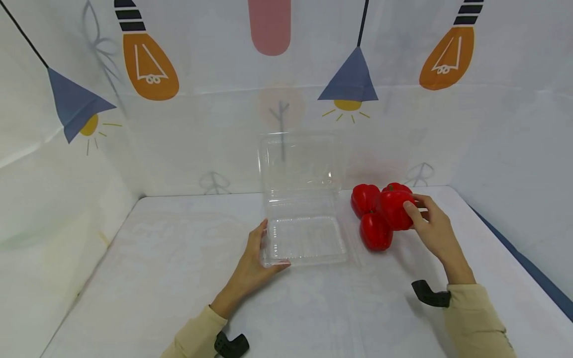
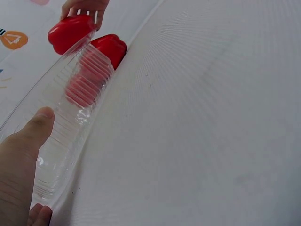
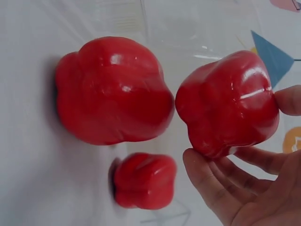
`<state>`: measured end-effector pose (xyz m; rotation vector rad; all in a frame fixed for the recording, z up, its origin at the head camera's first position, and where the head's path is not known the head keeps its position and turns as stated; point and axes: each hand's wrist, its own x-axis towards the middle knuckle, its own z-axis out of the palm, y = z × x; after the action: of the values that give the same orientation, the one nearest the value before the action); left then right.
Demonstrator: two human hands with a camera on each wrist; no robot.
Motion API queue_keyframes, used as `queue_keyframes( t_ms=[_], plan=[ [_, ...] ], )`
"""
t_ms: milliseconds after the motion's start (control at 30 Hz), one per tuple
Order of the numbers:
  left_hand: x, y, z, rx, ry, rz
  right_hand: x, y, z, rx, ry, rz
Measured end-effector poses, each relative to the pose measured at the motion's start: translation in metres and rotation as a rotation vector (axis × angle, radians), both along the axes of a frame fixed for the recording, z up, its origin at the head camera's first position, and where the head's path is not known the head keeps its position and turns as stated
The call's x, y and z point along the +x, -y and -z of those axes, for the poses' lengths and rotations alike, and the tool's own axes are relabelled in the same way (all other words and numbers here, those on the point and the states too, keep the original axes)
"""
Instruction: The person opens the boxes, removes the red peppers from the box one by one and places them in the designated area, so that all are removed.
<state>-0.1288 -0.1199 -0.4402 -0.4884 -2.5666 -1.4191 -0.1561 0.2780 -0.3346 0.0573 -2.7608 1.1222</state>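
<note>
A clear plastic clamshell box [image 1: 306, 261] stands on the white table, its lid [image 1: 300, 159] raised at the back. My left hand [image 1: 252, 263] holds the box at its front left corner, thumb along the front and fingers at the left side; the left wrist view shows the thumb [image 2: 40, 127] on the clear wall. Right of the box, my right hand [image 1: 431, 226] grips a red bell pepper [image 3: 230, 103] between thumb and fingers. Close around it are more red bell peppers: one to the left [image 1: 364, 199], one in front [image 1: 376, 233] and one partly hidden behind [image 1: 398, 187].
The white table [image 1: 179, 278] meets a pale hanging cloth [image 1: 201, 129] printed with lamps and bulbs at the back. Black curved pieces [image 1: 430, 294] sit at both wrists by the beige sleeves. A dark blue strip [image 1: 528, 263] runs beyond the right table edge.
</note>
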Motion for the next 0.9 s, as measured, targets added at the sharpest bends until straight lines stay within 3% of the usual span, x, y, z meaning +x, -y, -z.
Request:
queue_keyframes(
  t_ms=[900],
  plan=[
    [-0.001,0.0,-0.001,-0.002,0.007,-0.001,-0.002,-0.026,0.006,0.017,0.175,-0.009]
  ],
)
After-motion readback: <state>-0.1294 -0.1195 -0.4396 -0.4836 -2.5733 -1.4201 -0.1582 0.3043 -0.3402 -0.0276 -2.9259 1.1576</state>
